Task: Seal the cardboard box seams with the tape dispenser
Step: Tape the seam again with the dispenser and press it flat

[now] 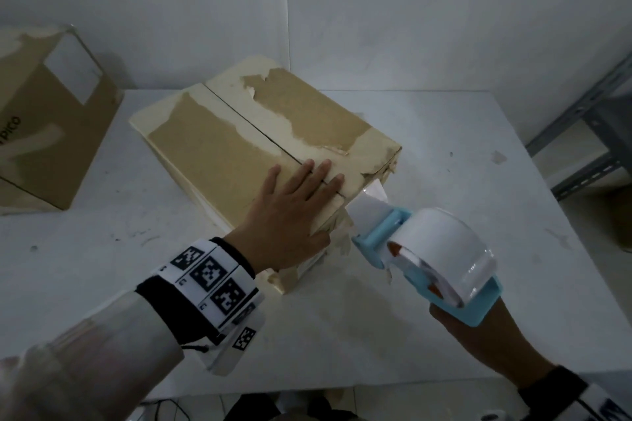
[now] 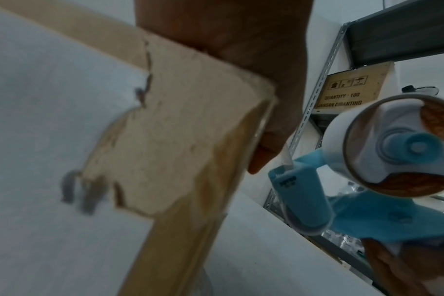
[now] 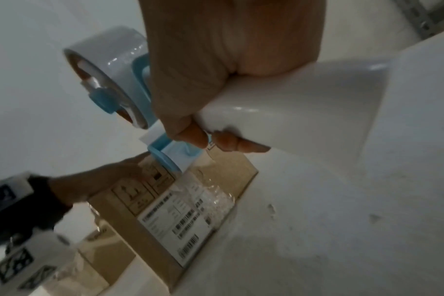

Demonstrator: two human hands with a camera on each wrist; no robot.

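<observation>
White walls, scuffed white counter (image 1: 444, 284), pretty dim light; far left there's a spare box (image 1: 48, 120) well apart from the action; mid-counter sits the cardboard box (image 1: 239, 133), top skin peeled raw, seam still bare of tape; left hand (image 1: 290, 215) lies flat across the near end with straight fingers, pressing the flaps down, good place to brace since that board looks light, soft and crumbly at the corner; to the right, right hand (image 3: 203, 84) has its grip wrapped tight round the handle of the tape dispenser (image 1: 431, 253), loose tape end just beside the box's near edge; looks light, the tape clingy.
</observation>
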